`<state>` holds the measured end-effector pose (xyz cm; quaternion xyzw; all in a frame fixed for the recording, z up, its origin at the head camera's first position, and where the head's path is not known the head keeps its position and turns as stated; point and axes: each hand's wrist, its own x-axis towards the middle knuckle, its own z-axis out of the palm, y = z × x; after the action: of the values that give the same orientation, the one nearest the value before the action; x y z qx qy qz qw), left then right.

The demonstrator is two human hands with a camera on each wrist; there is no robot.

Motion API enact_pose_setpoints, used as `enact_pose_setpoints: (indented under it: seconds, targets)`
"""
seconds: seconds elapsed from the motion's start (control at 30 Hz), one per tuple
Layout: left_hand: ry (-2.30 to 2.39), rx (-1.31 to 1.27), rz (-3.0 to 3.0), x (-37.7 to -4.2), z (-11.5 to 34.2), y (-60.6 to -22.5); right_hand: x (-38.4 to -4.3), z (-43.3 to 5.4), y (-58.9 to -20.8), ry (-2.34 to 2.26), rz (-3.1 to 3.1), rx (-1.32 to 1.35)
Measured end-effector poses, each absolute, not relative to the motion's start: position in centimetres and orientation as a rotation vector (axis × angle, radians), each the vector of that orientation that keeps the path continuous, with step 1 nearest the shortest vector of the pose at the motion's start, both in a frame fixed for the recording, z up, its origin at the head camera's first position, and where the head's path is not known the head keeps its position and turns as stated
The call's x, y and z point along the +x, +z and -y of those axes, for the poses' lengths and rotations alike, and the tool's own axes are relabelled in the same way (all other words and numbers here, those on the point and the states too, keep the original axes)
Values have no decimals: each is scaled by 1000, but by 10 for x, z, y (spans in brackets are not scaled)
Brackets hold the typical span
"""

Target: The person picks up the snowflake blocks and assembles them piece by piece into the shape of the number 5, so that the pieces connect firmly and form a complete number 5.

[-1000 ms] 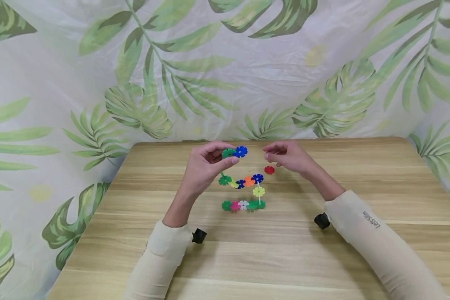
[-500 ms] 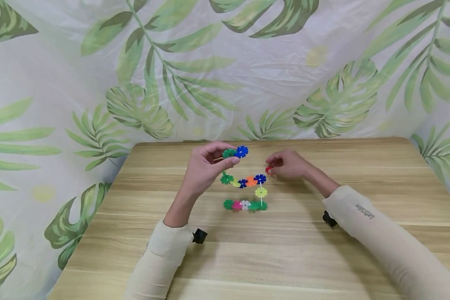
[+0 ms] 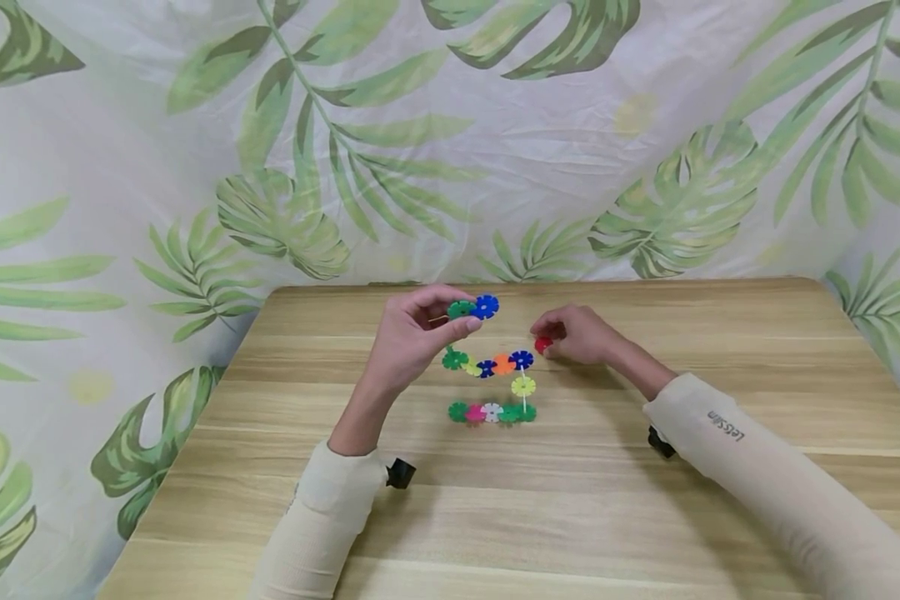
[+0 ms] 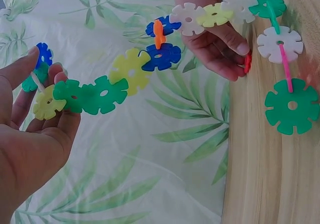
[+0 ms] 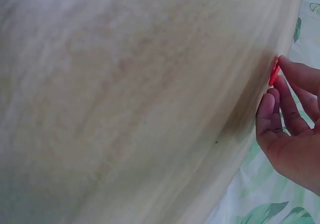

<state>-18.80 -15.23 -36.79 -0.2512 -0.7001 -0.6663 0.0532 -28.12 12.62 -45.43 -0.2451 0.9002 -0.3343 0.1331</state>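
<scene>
My left hand (image 3: 408,354) pinches a green notched plastic disc (image 3: 461,309) at the upper end of a structure of interlocking snowflake discs. A blue disc (image 3: 487,307) slotted into it sticks out past the thumb. Below, a row of green, yellow, blue and orange discs (image 3: 503,363) connects through a yellow disc (image 3: 523,386) to a lower row. In the left wrist view, green discs (image 4: 90,97) pass close by the left fingers. To the right, my right hand (image 3: 581,335) pinches a loose red disc (image 5: 274,73) between thumb and fingers, low over the tabletop.
The wooden table (image 3: 450,517) spreads under both arms, its far edge near the leaf-patterned cloth (image 3: 405,150). The lower row of discs, with a pink one (image 3: 475,413), is at the middle of the table. Small black devices (image 3: 401,473) sit at both cuffs.
The right hand has come down to the red disc, which lay apart from it, and taken it between thumb and fingers. The left hand keeps its grip, nearly still.
</scene>
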Motion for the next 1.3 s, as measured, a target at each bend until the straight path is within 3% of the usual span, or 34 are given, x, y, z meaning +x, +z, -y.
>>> enact_pose_setpoints:
  seconds: [0.4, 0.87, 1.3]
  targets:
    - [-2006, -776, 2131, -188, 152, -368, -274, -132, -450, -1033, -2617, -664]
    - [-1995, -766, 2134, -188, 151, -369, -242, -141, -395, -1607, -2511, -559]
    - [-1955, -762, 2161, -187, 148, -368, -214, -136, -377, -1840, -2419, -607]
